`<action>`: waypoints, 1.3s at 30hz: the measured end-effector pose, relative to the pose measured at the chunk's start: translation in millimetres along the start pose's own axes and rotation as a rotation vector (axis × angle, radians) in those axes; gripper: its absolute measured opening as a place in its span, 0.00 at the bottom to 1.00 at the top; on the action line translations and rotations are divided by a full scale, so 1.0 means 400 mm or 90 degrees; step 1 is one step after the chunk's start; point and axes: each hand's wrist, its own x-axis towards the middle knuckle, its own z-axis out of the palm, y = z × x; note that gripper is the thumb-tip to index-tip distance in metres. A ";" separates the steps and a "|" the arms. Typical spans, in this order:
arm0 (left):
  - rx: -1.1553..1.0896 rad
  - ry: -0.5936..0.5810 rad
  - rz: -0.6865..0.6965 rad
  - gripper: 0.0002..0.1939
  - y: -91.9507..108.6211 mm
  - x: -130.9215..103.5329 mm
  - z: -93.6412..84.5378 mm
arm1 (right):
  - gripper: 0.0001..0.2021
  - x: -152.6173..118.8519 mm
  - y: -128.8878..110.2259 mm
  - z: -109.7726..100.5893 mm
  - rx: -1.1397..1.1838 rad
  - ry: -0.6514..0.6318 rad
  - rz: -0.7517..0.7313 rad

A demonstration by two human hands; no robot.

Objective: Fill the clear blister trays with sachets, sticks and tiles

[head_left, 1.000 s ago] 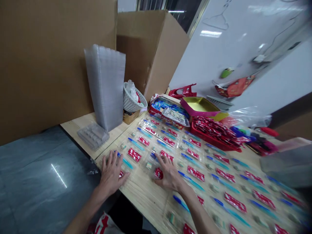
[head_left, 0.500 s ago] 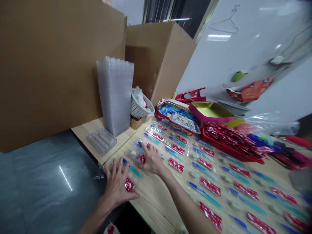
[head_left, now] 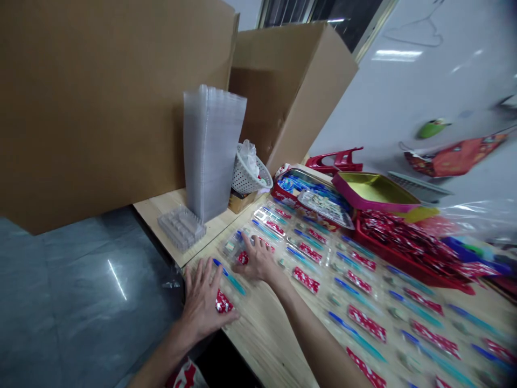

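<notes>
My left hand (head_left: 205, 302) lies with fingers spread over a clear plastic tray at the table's near left corner. In that tray are a blue-and-turquoise pen (head_left: 229, 277) and a red packet with white marks (head_left: 223, 302), partly covered by the hand. Just beyond, my right hand (head_left: 258, 261) rests on another clear tray, index finger stretched out and the other fingers slightly bent. A small pale item (head_left: 230, 247) and a red packet (head_left: 243, 257) show in this second tray. Neither hand appears to grip anything.
Rows of similar filled trays (head_left: 306, 279) cover the wooden table (head_left: 266, 328). Behind them stand a red tray of shiny packets (head_left: 404, 245), a tin of pens (head_left: 301, 183) and a pink-and-gold tin (head_left: 375, 191). Stacked clear trays (head_left: 212, 156) and large cardboard boxes (head_left: 117, 108) are at left.
The head view has turned a little to the left, so the scene sits further right. Both hands stay on the same two trays, with little movement against the table.
</notes>
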 end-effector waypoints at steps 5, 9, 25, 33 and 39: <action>-0.056 0.149 -0.051 0.26 -0.057 0.003 -0.008 | 0.45 -0.051 0.001 -0.017 0.055 0.096 -0.029; -0.114 0.186 -0.095 0.18 -0.103 0.000 -0.020 | 0.33 -0.159 -0.055 -0.008 0.164 0.193 -0.071; -0.332 0.156 -0.150 0.17 -0.126 -0.027 -0.053 | 0.54 -0.246 -0.214 0.034 0.168 -0.080 0.001; -0.417 0.225 -0.176 0.23 -0.124 0.025 -0.064 | 0.50 -0.163 -0.087 -0.082 0.122 0.066 -0.014; -0.404 0.191 -0.121 0.22 -0.072 0.099 -0.016 | 0.51 -0.064 0.010 -0.067 0.080 0.060 -0.015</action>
